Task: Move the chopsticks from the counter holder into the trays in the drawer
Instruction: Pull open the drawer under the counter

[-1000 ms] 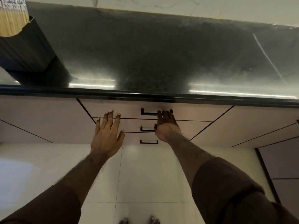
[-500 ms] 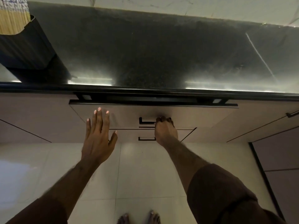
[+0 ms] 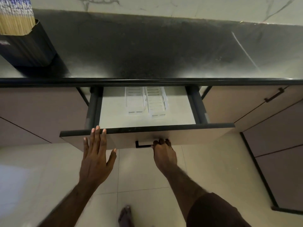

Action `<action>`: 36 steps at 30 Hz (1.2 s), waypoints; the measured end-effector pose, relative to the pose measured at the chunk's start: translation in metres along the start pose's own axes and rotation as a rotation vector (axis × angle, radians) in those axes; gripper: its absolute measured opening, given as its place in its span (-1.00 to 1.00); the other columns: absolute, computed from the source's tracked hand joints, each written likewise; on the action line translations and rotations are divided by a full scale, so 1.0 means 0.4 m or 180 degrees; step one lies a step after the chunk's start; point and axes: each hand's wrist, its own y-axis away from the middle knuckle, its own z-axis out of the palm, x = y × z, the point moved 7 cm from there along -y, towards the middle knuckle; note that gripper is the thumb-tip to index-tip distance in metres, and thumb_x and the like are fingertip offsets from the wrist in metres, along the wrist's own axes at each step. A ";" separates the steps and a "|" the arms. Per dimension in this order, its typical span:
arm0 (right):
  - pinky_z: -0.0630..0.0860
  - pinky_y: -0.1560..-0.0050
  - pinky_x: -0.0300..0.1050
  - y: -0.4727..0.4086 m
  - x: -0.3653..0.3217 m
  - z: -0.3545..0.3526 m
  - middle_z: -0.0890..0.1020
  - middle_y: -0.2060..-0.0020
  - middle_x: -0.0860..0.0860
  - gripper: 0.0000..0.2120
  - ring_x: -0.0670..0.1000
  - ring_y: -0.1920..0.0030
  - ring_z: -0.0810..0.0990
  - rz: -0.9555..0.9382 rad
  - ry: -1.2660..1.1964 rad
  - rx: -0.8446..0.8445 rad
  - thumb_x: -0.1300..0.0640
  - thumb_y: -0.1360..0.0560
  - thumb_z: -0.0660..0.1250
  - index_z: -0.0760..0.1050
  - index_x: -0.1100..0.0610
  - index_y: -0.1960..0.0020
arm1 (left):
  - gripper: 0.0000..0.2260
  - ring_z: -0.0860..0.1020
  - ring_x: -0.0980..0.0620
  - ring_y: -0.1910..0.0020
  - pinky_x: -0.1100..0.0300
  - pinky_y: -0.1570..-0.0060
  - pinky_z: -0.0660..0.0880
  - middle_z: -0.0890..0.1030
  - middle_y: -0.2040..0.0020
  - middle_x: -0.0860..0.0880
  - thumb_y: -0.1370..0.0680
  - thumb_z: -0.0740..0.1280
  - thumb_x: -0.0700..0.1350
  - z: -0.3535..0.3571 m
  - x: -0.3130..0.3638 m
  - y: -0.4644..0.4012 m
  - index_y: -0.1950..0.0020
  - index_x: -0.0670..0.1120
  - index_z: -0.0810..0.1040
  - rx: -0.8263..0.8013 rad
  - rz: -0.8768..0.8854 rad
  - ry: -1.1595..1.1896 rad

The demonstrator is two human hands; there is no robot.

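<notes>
Drawer (image 3: 147, 125) now open wider, trays (image 3: 146, 102) exposed.

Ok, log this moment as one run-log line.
drawer: open | right hand: grips handle | left hand: flat on drawer front | trays: empty | chopsticks: in holder

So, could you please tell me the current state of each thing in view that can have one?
Top drawer with beige front: pulled open.
Two clear plastic trays: lying side by side inside the drawer, apparently empty.
Black ribbed chopstick holder: upright on the counter, packed with chopsticks.
Right hand: gripping the black drawer handle.
Left hand: fingers straight, at the drawer's front.
</notes>
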 end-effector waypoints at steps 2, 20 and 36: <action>0.44 -0.33 0.08 0.047 0.004 0.014 0.51 -0.31 0.12 -0.70 0.18 -0.38 0.40 -0.0009 -0.0033 -0.0029 0.07 -0.61 0.25 0.47 0.10 -0.31 | -0.34 -0.05 -0.14 -0.57 -0.17 -0.50 -0.04 -0.01 -0.59 -0.20 -0.58 0.06 0.13 -0.012 0.008 0.045 -0.57 -0.20 0.01 0.0007 -0.0068 -0.0018; 0.54 -0.21 -0.01 0.387 0.047 0.101 0.59 -0.22 0.10 -0.65 0.11 -0.24 0.54 0.0063 -0.0237 -0.0440 0.20 -0.54 0.36 0.48 0.12 -0.31 | -0.31 -0.06 -0.14 -0.57 -0.22 -0.49 -0.01 -0.04 -0.58 -0.17 -0.57 -0.03 0.20 -0.092 0.078 0.316 -0.57 -0.18 -0.06 -0.0324 -0.0352 -0.0064; 0.59 0.13 -0.10 0.493 -0.084 -0.163 0.71 0.12 -0.02 -0.71 -0.02 0.17 0.65 -0.0570 -0.0893 0.0620 -0.09 -0.56 0.22 0.60 0.06 -0.09 | -0.35 -0.06 -0.08 -0.57 -0.16 -0.50 0.01 -0.05 -0.59 -0.11 -0.60 -0.02 0.20 -0.193 0.184 0.334 -0.57 -0.12 -0.05 -0.0264 -0.0057 0.0327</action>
